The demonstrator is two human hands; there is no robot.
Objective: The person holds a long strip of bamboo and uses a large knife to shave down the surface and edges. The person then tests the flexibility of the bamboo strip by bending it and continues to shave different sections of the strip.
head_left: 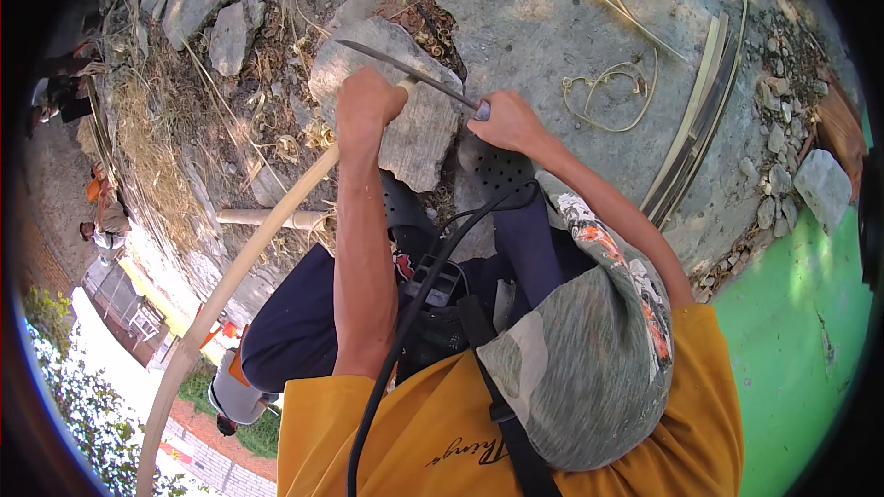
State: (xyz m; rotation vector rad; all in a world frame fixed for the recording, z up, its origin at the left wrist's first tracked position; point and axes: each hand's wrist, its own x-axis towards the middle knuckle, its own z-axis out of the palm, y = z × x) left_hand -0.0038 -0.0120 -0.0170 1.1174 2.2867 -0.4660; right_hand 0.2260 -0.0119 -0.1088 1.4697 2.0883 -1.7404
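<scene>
My left hand (368,106) is closed around a long pale strip (258,230), which looks like split bamboo. From that fist the strip runs down past my left forearm to the lower left edge, and its short far end sticks out beyond my fingers. In my right hand (506,121) is the handle of a long dark-bladed knife (391,62). The blade slants up and left past my left knuckles and crosses the strip's far end; whether it bites into it I cannot tell. Beneath both hands lies a rough flat stone (419,143), between my dark clogs.
Long split strips (695,124) lie bundled on the concrete at right, with a thin curled strip (635,92) nearby. A pale pole (276,218) rests left of my legs. Loose stones (783,189) line a green surface (792,322). People (235,396) are at far left.
</scene>
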